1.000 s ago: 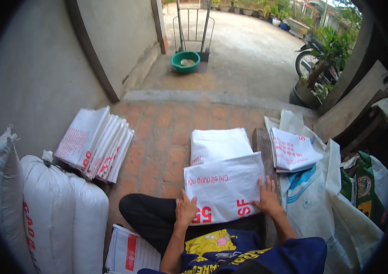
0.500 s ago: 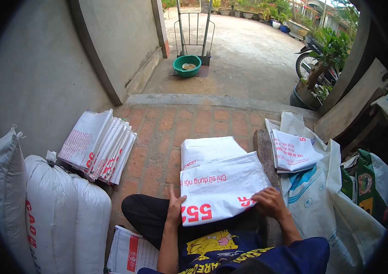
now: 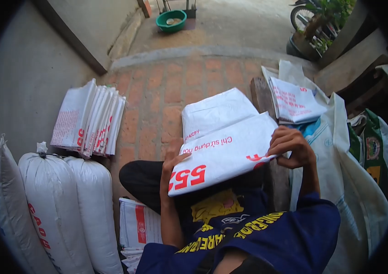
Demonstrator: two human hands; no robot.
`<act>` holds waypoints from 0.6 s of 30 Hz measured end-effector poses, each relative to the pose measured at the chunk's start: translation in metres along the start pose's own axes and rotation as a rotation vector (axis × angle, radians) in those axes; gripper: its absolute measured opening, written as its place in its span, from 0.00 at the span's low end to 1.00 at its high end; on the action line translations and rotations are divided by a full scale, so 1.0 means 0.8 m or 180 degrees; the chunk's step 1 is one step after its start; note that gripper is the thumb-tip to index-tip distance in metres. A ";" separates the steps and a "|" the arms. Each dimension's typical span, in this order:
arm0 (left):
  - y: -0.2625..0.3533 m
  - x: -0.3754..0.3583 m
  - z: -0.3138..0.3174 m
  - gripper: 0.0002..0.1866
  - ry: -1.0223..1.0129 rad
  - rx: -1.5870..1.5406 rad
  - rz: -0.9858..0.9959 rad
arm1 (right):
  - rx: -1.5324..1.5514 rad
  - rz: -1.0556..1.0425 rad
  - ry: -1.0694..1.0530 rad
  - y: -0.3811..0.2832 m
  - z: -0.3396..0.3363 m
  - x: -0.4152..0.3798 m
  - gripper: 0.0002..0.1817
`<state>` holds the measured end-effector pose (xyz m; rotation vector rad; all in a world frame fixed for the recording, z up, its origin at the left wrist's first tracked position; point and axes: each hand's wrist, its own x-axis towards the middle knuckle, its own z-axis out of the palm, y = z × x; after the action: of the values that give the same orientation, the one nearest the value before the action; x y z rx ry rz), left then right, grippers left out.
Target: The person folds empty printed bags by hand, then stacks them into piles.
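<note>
A folded white woven sack (image 3: 221, 148) with red print lies tilted across my lap. My left hand (image 3: 173, 159) grips its left edge, thumb on top. At the sack's right corner, my right hand (image 3: 293, 147) is closed on the edge, fingers bent over it. Partly covered by this sack, another folded white sack (image 3: 219, 109) rests just beyond it, over the brick floor.
On the left are a stack of folded sacks (image 3: 89, 119) and filled, tied sacks (image 3: 52, 203). Another folded sack (image 3: 140, 223) lies by my knee. Right of me are a wooden beam (image 3: 261, 98), a folded printed sack (image 3: 294, 101) and loose sacking (image 3: 344, 187). A green basin (image 3: 171, 22) stands ahead.
My view has tipped downward, so the scene sits higher in the picture. The sack's right side is raised and tilted, with my right hand lifted along with it. My left hand keeps its edge.
</note>
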<state>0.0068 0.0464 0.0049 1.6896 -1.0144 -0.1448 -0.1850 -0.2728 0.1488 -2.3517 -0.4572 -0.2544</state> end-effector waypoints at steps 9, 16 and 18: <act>-0.067 -0.053 0.055 0.16 0.1080 -0.1793 -0.0868 | -0.0226 0.0918 0.1106 0.095 0.013 -0.047 0.71; -0.078 -0.026 0.060 0.15 0.1049 -0.2029 -0.1842 | 0.1016 0.2247 0.1540 0.147 0.085 -0.001 0.47; -0.086 -0.013 0.069 0.17 0.1441 -0.1957 -0.1984 | 0.1331 0.2306 0.1514 0.166 0.096 -0.002 0.37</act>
<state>0.0069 0.0146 -0.0784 1.3187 -0.0573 -0.4120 -0.1298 -0.3109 0.0107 -1.8152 0.5212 -0.3173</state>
